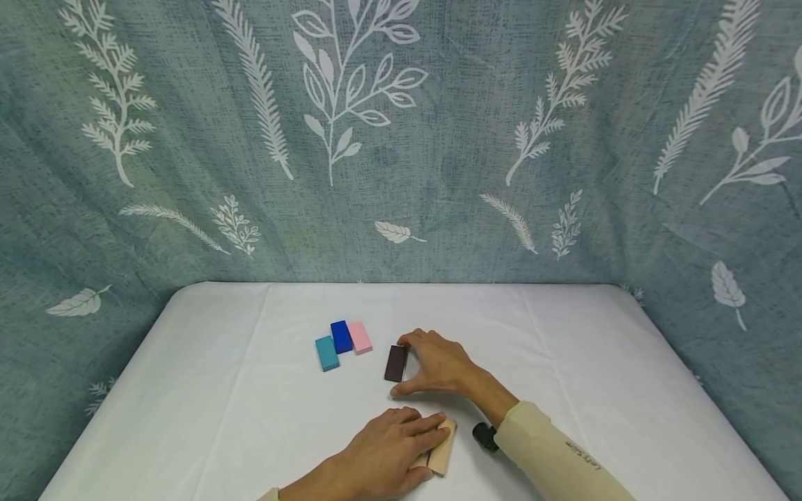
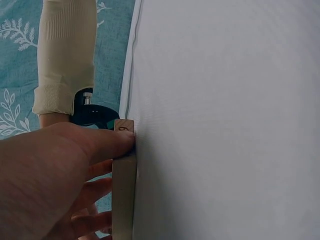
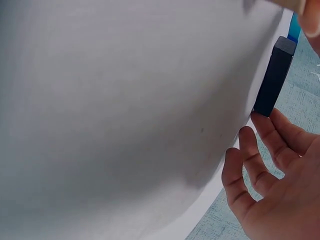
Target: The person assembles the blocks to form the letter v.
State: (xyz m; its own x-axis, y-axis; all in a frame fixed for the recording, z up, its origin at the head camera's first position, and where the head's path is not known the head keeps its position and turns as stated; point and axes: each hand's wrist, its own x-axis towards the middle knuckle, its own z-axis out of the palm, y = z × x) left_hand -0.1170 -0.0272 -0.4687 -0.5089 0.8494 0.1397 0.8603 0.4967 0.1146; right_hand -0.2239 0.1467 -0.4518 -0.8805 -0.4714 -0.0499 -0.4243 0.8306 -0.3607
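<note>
Right grip released, loosely spread at flat dark cuboid, long axis near-to-far | left grip grasping pale wooden blocks, far ends angled right

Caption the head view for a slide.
Left hand on pale blocks, right hand at a dark block; teal block, blue block and pink block grouped nearby.

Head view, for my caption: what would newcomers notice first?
First, leaf-print teal cloth fills the background. On the white table, a teal block, blue block and pink block sit left of the dark block beside the right hand. Nearer the viewer, the left hand holds pale wooden blocks.
</note>
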